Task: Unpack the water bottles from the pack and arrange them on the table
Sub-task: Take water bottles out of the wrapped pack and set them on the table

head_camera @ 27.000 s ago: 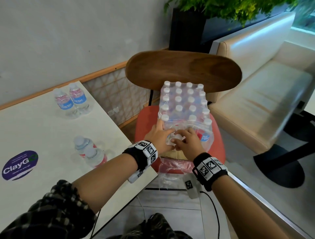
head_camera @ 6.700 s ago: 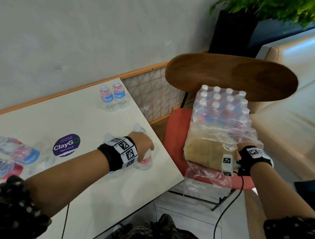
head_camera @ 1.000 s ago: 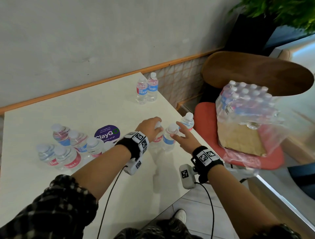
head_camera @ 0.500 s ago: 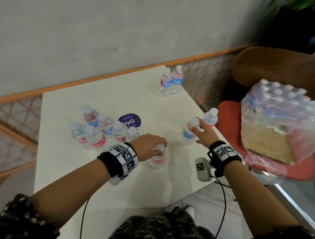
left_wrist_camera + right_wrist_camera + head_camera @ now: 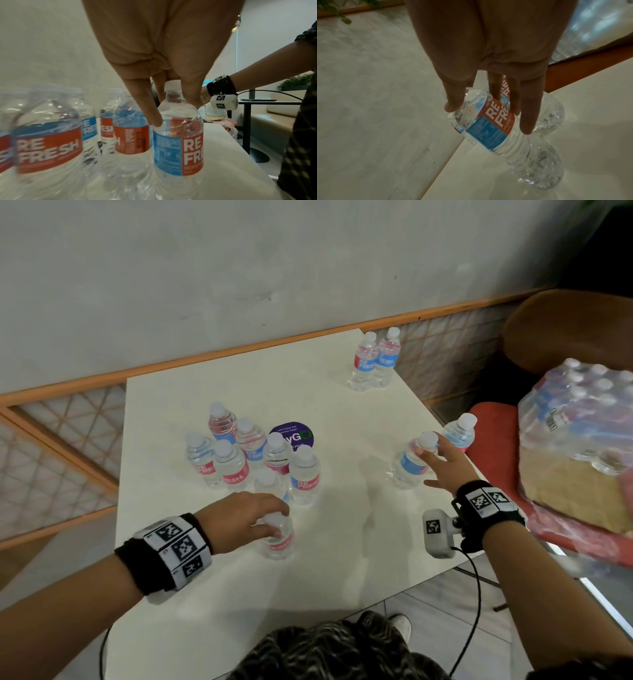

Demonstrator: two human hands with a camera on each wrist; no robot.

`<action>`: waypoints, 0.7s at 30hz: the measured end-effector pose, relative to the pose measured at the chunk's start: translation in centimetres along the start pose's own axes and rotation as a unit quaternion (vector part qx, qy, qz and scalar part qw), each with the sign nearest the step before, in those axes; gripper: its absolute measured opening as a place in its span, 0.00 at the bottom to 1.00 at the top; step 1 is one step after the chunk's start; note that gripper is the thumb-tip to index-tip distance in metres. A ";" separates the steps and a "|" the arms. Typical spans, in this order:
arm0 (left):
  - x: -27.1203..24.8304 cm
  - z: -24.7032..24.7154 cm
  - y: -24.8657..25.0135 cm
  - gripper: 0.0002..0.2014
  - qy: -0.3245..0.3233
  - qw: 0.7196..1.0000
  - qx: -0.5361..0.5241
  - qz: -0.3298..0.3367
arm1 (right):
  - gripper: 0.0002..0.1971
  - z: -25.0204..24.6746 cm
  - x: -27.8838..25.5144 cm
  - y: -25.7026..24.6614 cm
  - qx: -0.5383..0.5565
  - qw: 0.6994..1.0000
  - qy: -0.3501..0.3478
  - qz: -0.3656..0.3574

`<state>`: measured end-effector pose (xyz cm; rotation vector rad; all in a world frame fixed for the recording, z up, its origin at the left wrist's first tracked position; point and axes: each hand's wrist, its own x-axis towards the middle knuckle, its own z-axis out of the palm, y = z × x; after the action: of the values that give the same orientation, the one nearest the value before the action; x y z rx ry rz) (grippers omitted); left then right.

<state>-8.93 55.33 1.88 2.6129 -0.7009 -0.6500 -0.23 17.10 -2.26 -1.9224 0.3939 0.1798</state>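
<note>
A: We start at our left hand (image 5: 239,517). Its fingers (image 5: 149,108) are curled down over the neck and shoulder of an upright bottle (image 5: 278,537), thumb on one side and the others opposite, clamped on it from above.

B: And that bottle stands on the white table (image 5: 342,559), just in front of the cluster of 7 bottles (image 5: 253,457), near them but apart.

A: Our right hand (image 5: 443,465) is different. Its fingers (image 5: 529,108) are straight and spread, lying against the side of a second bottle (image 5: 412,463) below the cap. We see no curl around it.

B: That one stands near the table's right edge, with 1 more bottle (image 5: 459,433) just beside it, nearer the edge.

A: 2 bottles (image 5: 375,359) stand side by side, touching, at the far right corner.

B: Beyond the table, the pack (image 5: 579,422) sits on a red chair seat (image 5: 493,440), its plastic wrap torn open at the near end, with many capped bottles inside.
</note>
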 end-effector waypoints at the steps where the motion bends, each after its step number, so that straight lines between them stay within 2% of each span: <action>1: -0.5 0.0 -0.5 0.23 -0.001 1.000 -0.008 -0.003 | 0.25 0.0 0.0 0.0 0.001 1.000 0.001 0.000; 2: -1.0 -0.1 -1.1 0.25 -0.002 1.000 -0.013 -0.008 | 0.25 0.0 0.0 0.0 0.003 1.000 0.003 0.000; 5: -2.3 -0.4 -2.5 0.20 0.019 0.999 -0.023 -0.034 | 0.25 0.1 0.0 0.0 0.009 1.000 0.007 0.000; 8: -3.4 -0.8 -4.3 0.19 0.059 0.995 -0.041 -0.069 | 0.25 0.1 -0.1 0.1 0.014 1.000 0.012 0.008; 11: -4.1 -1.4 -6.3 0.13 0.117 0.988 -0.035 -0.095 | 0.24 0.1 0.0 0.1 -0.004 1.000 0.013 0.002; 16: -3.9 -2.3 -9.2 0.15 0.214 0.962 -0.041 -0.165 | 0.23 0.1 0.1 0.1 -0.004 1.000 0.013 0.003; 21: -2.9 -1.8 -10.3 0.17 0.270 0.938 -0.071 -0.207 | 0.24 0.1 0.1 0.2 -0.005 1.000 0.014 0.007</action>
<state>-6.33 65.65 -0.24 2.6287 0.0642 -0.0552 -0.25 17.15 -2.53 -1.9333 0.4261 0.1655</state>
